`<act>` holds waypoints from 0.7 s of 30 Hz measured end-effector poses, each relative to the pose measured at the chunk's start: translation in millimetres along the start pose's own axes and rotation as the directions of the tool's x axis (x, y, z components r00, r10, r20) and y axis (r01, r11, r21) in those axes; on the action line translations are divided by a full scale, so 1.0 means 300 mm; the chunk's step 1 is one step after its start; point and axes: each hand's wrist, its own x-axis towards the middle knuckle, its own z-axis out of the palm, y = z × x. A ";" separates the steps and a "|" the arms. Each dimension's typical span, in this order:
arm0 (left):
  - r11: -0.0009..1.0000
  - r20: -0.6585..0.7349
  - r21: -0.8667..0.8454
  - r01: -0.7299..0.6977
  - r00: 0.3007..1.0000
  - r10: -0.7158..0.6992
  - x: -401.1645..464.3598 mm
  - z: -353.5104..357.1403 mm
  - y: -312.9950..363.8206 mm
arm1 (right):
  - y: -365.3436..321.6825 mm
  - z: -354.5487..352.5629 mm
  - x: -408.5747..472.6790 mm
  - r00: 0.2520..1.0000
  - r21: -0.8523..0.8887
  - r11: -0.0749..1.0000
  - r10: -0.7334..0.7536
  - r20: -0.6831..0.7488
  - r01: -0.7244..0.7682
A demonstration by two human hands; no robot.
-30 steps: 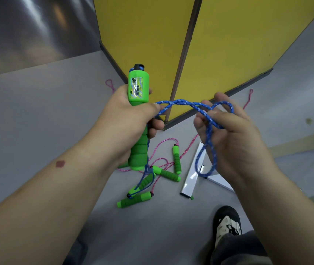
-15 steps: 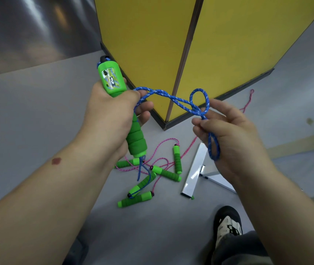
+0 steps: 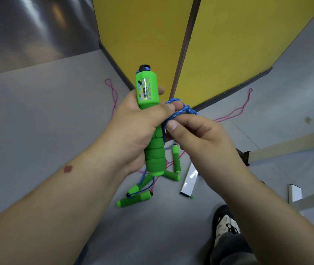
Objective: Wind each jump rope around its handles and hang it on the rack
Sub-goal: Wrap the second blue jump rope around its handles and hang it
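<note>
Two hands busy: left hand [image 3: 133, 131] grips the green handle [image 3: 151, 129] upright, right hand [image 3: 200, 138] pinches blue rope [image 3: 181, 110] beside it; best keep each turn taut.

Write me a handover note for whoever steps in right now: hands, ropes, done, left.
Left hand: shut around the green handle, held upright, counter end up.
Right hand: pinching the blue rope right beside the handle, mid-wrap.
On the floor below: more green handles tangled with pink rope and some blue cord.
White rack frame lies at lower right; nothing visibly hung on the part that shows.
Done: winding of the blue rope started.
Left: finish this winding, hang it, then wind and hang the floor ropes.
</note>
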 end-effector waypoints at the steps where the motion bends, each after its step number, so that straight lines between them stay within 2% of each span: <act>1: 1.000 0.016 -0.001 0.012 1.000 -0.012 -0.002 0.003 -0.004 | 0.002 0.000 0.001 1.000 0.000 1.000 -0.008 0.009 0.008; 5: 0.998 0.046 0.055 0.025 0.999 -0.027 -0.004 0.005 -0.021 | -0.005 -0.014 0.002 1.000 0.035 0.999 -0.016 -0.015 0.017; 10: 0.978 0.105 0.204 0.036 0.993 -0.058 -0.001 -0.005 -0.025 | -0.013 -0.045 0.022 0.989 0.071 0.997 -0.007 -0.149 0.018; 13: 0.964 0.142 0.263 0.028 0.988 -0.068 -0.007 0.002 -0.029 | -0.011 -0.040 0.022 0.981 0.149 0.989 0.045 -0.190 -0.016; 15: 0.965 0.129 0.262 0.013 0.990 -0.049 -0.009 0.006 -0.030 | -0.004 -0.033 0.022 0.984 0.197 0.979 0.080 -0.159 -0.048; 18: 0.988 0.021 0.153 -0.006 1.000 0.003 0.003 0.004 -0.015 | 0.019 -0.034 0.025 0.987 0.174 0.975 0.149 -0.056 -0.137; 21: 0.999 -0.071 0.035 -0.022 0.997 0.025 0.014 -0.006 0.004 | 0.026 -0.035 0.015 0.967 0.025 0.975 0.214 0.139 -0.220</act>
